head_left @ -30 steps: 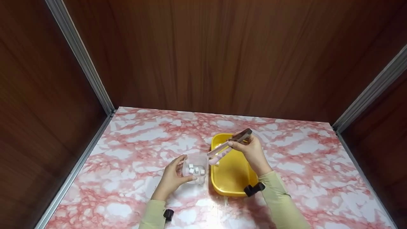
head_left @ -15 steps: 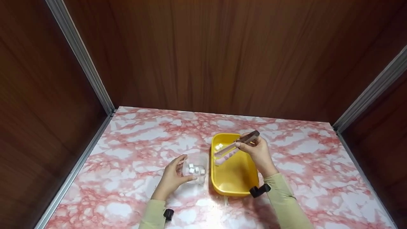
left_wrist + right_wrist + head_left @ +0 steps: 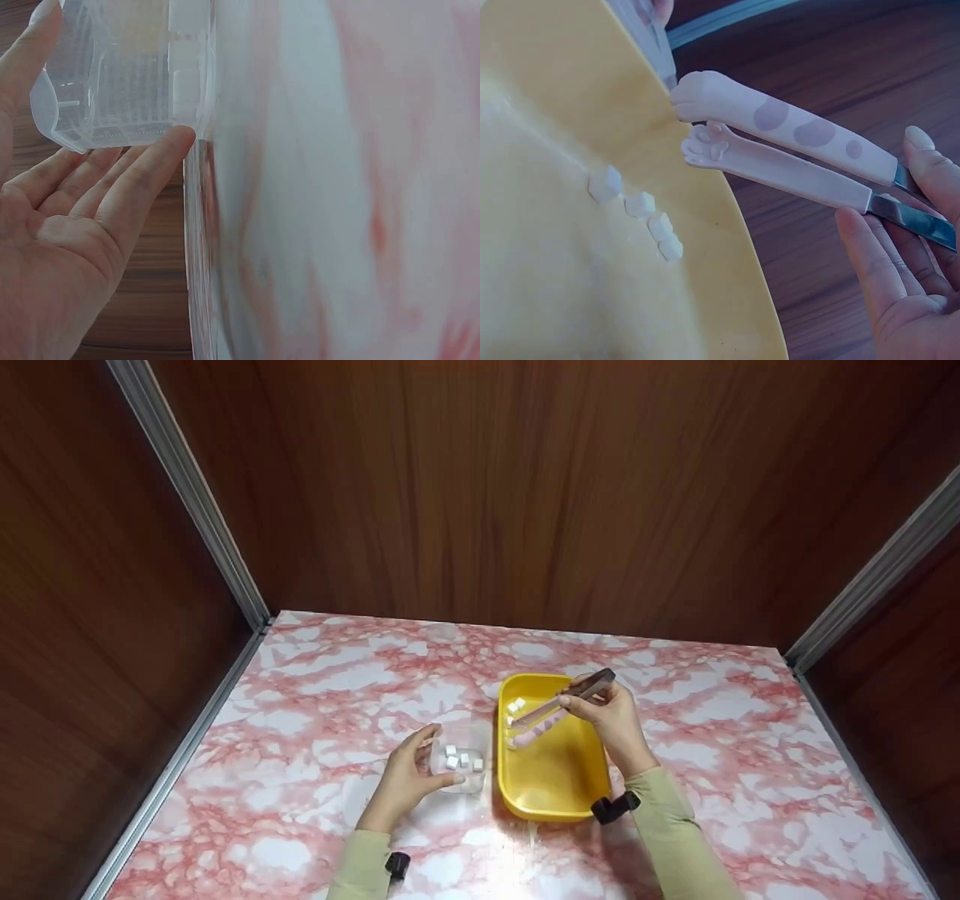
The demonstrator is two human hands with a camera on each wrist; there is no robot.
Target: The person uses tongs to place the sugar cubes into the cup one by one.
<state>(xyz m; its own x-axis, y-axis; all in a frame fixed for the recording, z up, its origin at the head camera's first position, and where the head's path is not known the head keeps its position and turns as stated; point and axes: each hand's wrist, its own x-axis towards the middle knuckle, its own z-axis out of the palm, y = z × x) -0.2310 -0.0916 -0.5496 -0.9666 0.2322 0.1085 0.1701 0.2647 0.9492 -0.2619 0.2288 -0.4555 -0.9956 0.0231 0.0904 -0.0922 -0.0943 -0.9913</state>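
Note:
My left hand [image 3: 405, 784] grips a clear plastic box [image 3: 469, 786], thumb on its near side and fingers along the far side. Several small white cubes [image 3: 451, 762] lie inside that box. In the left wrist view the box [image 3: 127, 82] sits between thumb and fingers. Pinched in my right hand [image 3: 611, 727] are tongs [image 3: 814, 133] with pale pink paw-shaped tips, parted and with nothing between them. They hang over the yellow basin [image 3: 555, 787], just right of the clear box. Along the basin's left side rest several white cubes [image 3: 639, 204], close to the tong tips.
The table [image 3: 315, 735] has a red-and-white marbled top. Dark wood panels [image 3: 480, 495] with metal corner strips [image 3: 202, 510] stand behind it and at both sides. Below the basin is a bright light reflection on the tabletop.
My right hand has carried the tongs rightward, from the clear box's edge to over the basin, uncovering the white cubes there. The left hand and its box have stayed in place.

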